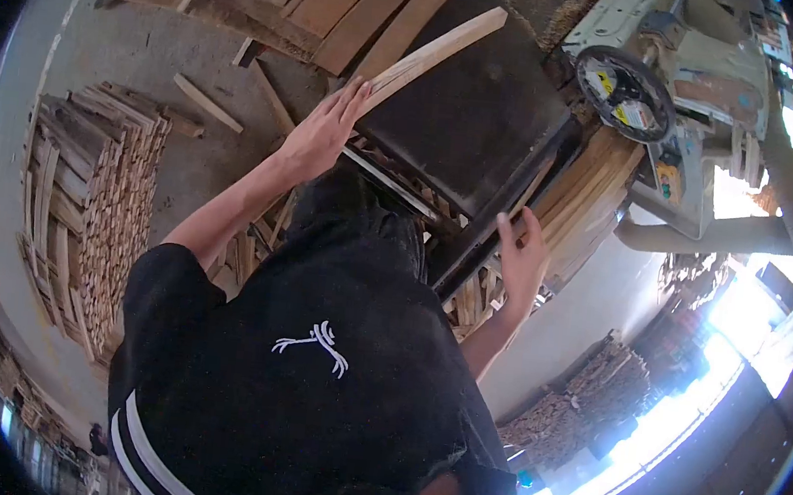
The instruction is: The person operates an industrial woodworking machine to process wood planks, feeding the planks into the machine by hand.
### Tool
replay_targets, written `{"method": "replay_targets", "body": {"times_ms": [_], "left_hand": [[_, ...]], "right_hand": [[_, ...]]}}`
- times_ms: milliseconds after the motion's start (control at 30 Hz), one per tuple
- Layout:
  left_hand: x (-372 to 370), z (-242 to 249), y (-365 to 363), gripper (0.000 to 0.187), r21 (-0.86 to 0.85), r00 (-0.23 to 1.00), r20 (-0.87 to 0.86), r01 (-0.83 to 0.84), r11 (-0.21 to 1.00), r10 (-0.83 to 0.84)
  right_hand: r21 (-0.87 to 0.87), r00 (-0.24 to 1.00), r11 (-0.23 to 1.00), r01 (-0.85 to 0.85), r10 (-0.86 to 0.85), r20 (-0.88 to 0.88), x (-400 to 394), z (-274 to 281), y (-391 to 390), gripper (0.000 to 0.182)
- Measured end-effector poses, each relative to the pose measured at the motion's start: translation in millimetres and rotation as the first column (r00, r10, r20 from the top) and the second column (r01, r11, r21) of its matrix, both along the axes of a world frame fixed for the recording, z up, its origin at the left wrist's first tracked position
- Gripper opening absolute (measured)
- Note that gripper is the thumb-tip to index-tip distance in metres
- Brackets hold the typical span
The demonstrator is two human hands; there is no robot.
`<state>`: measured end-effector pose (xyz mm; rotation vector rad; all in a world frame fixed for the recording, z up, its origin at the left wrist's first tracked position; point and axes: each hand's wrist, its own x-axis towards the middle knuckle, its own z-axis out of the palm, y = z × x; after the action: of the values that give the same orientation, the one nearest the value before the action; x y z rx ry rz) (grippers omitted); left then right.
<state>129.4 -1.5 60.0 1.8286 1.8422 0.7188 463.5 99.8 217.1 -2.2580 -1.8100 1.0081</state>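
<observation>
My left hand (321,135) is closed on the near end of a pale, slightly curved wooden strip (442,55). The strip slants up and away over the dark, flat machine table (469,122). Beside the table's right edge is my right hand (524,259), its thumb and forefinger apart and nothing visible between them. It is close to the long black rail (501,233). Right of that rail lies a bundle of wooden strips (590,194), just beyond my right fingertips.
A machine with a black handwheel (624,93) stands at the upper right. Wide curved boards (342,7) lie at the top. Tall wood stacks stand on the floor at left (121,214) and lower right (591,397). One loose strip (208,103) lies on the floor.
</observation>
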Motion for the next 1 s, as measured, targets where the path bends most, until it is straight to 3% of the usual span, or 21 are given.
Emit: {"method": "replay_targets", "body": {"times_ms": [67, 100, 133, 200, 233, 300, 367, 467, 500, 600, 633, 667, 733, 767, 800, 833, 867, 900, 933, 1000], "left_hand": [[-6, 1, 3, 0.091, -0.019, 0.998, 0.047, -0.045, 0.999, 0.046], [-10, 2, 4, 0.094, -0.027, 0.992, 0.098, -0.072, 0.997, 0.075], [-16, 3, 8, 0.094, -0.03, 0.992, 0.101, -0.076, 0.997, 0.079], [-31, 1, 23, 0.101, 0.033, 0.96, 0.267, -0.094, 0.995, 0.082], [-40, -5, 31, 0.104, 0.094, 0.949, 0.313, -0.072, 0.993, 0.039], [-52, -19, 53, 0.103, 0.183, 0.938, 0.341, -0.131, 0.974, 0.062], [-60, -19, 68, 0.095, 0.235, 0.891, 0.42, -0.291, 0.927, 0.173], [-88, -7, 69, 0.082, 0.307, 0.807, 0.523, -0.479, 0.822, 0.275], [-94, 2, 65, 0.059, 0.368, 0.765, 0.545, -0.586, 0.722, 0.343], [-123, -22, 37, 0.045, 0.435, 0.744, 0.44, -0.666, 0.605, 0.503], [-118, -18, 25, 0.032, 0.32, 0.632, 0.518, -0.768, 0.555, 0.576], [-115, -21, 15, 0.032, 0.307, 0.613, 0.522, -0.784, 0.54, 0.593], [-108, -29, -2, 0.029, 0.11, 0.543, 0.476, -0.818, 0.565, 0.692], [-99, -32, -6, 0.029, -0.063, 0.449, 0.585, -0.805, 0.589, 0.676], [-91, -35, -11, 0.029, -0.081, 0.425, 0.589, -0.815, 0.573, 0.688], [-85, -35, -14, 0.029, -0.238, 0.358, 0.681, -0.717, 0.656, 0.638], [-80, -37, -16, 0.029, -0.364, 0.268, 0.76, -0.579, 0.729, 0.592], [-73, -44, -17, 0.029, -0.301, 0.362, 0.742, -0.572, 0.763, 0.565], [-69, -47, -16, 0.029, -0.318, 0.344, 0.743, -0.574, 0.755, 0.575], [-61, -45, -12, 0.03, -0.163, 0.572, 0.574, -0.622, 0.766, 0.586]], "right_hand": [[0.087, 0.947, 0.947, -0.308, 0.297, 0.124, -13, 3, 3, 0.053], [0.025, 0.985, 0.993, -0.119, 0.122, -0.123, -23, 4, 5, 0.047], [0.022, 0.985, 0.992, -0.124, 0.125, -0.12, -29, 6, 8, 0.047], [-0.063, 0.935, 0.98, -0.188, 0.159, -0.315, -41, 11, 21, 0.043], [-0.058, 0.94, 0.98, -0.192, 0.167, -0.297, -45, 18, 32, 0.043], [0.2, 0.895, 0.878, -0.436, 0.447, -0.01, -55, 34, 64, 0.038], [0.447, 0.892, 0.781, -0.436, 0.441, 0.098, -62, 51, 103, 0.036], [0.655, 0.879, 0.593, -0.467, 0.394, 0.269, -64, 76, 172, 0.031], [0.687, 0.872, 0.545, -0.481, 0.375, 0.314, -66, 84, 190, 0.027], [0.729, 0.893, 0.548, -0.41, 0.404, 0.199, -59, 78, 260, 0.03], [0.725, 0.891, 0.581, -0.37, 0.443, 0.1, -53, 68, 284, 0.03], [0.713, 0.881, 0.617, -0.334, 0.472, 0.004, -46, 57, 306, 0.03], [0.683, 0.883, 0.669, -0.292, 0.463, -0.075, -44, 44, 331, 0.033], [0.638, 0.913, 0.732, -0.238, 0.392, -0.11, -47, 46, 333, 0.035], [0.588, 0.939, 0.788, -0.18, 0.317, -0.137, -50, 49, 334, 0.038], [0.546, 0.939, 0.811, -0.211, 0.324, -0.117, -52, 55, 333, 0.05], [0.537, 0.936, 0.811, -0.233, 0.337, -0.102, -55, 59, 331, 0.05], [0.457, 0.946, 0.879, -0.136, 0.253, -0.205, -59, 63, 329, 0.055], [0.361, 0.943, 0.932, -0.037, 0.152, -0.297, -61, 64, 327, 0.059], [0.306, 0.937, 0.952, -0.026, 0.13, -0.325, -57, 62, 334, 0.065]]}}
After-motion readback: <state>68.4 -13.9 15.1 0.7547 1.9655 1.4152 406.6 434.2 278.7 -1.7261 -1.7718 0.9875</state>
